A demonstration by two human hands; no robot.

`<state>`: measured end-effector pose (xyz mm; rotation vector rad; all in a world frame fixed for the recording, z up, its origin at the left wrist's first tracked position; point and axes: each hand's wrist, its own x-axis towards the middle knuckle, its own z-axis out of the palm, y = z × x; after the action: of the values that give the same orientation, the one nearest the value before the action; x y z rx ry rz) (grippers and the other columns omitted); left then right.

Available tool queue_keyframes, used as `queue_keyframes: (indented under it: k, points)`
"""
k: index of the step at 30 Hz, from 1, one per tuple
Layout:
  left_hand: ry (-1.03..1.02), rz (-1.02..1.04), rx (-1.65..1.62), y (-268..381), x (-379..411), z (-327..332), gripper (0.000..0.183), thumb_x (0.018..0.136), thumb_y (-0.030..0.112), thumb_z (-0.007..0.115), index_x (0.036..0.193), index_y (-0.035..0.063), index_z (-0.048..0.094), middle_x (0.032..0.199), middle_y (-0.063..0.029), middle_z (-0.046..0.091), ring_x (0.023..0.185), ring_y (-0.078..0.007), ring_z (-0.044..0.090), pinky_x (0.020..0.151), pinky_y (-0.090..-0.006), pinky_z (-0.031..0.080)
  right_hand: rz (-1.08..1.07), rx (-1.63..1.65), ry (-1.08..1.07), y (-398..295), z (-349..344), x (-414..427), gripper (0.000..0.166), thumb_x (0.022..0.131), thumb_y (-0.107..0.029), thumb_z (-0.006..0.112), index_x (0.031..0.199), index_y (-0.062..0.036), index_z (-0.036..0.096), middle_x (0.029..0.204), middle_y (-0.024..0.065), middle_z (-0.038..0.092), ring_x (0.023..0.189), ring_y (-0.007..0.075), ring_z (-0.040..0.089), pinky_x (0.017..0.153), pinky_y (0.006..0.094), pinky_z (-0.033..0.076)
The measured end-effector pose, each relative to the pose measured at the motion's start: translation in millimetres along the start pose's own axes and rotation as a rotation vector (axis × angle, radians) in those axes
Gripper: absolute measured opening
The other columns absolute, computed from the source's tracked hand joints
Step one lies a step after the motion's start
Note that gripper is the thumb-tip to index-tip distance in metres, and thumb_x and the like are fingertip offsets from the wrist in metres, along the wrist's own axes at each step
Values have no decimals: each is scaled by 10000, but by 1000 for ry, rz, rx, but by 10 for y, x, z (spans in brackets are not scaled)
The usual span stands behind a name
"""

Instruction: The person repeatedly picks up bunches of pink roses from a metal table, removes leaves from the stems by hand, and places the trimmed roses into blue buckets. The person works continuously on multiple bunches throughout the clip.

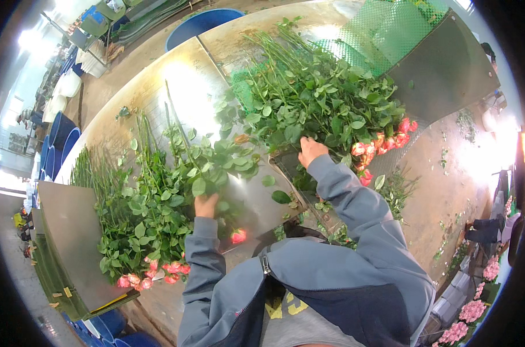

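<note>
My left hand (207, 204) is closed around a leafy rose stem (175, 110), its fingers partly hidden by leaves. A single pink-red rose bloom (238, 236) shows below and right of that hand, somewhat blurred. Under and left of it, a bunch of cut roses (158, 204) lies on the metal tabletop (249, 212), stems pointing away and blooms near me. My right hand (311, 152) reaches into the near edge of a larger rose pile (314, 95). Leaves hide its fingertips, so its grip is unclear. Several pink-orange blooms (375, 147) hang from that pile's right side.
Green plastic mesh (388, 34) lies under and behind the larger pile. Upright panels bound the table at left (71, 234) and right (444, 69). A blue tub (197, 26) stands beyond the far edge. Loose leaves (281, 197) litter the table, and cut foliage (399, 191) lies at right.
</note>
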<state>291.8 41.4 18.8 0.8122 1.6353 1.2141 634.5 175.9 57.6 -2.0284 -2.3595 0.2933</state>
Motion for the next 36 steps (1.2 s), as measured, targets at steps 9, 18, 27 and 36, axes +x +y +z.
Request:
queue_keyframes:
  k: [9,18,27,36]
  points:
    - [180,-219,-388,603,-273,217,432,824,109,523,1235,35,414,1087,-86,540,974,-230,521,801,-351,433,-67,497,-90,86,-161,-5,409,703,-232,574,1070,-57,531,897,161,607,853,323,573,749,404,458]
    - [105,79,-299,1398,-923,-1234,413,814,95,576,1205,32,461,1042,-34,573,882,-144,559,789,-287,448,-55,530,79,72,-580,-92,429,778,-273,554,1135,-41,507,1067,177,567,957,322,554,817,369,439]
    - [910,464,278,3321,-2772,-4085,371,815,111,565,1163,5,491,977,-103,611,872,-175,576,798,-291,457,29,82,-18,61,315,32,835,705,-249,674,1357,-51,192,1244,223,432,1117,343,451,928,381,378]
    - [792,116,610,2288,-1751,-6937,546,825,287,589,1287,73,391,1139,-119,538,1034,-189,498,915,-312,372,-62,308,-3,-363,-24,137,505,703,-190,657,1135,5,482,1094,190,557,1015,316,533,855,362,426]
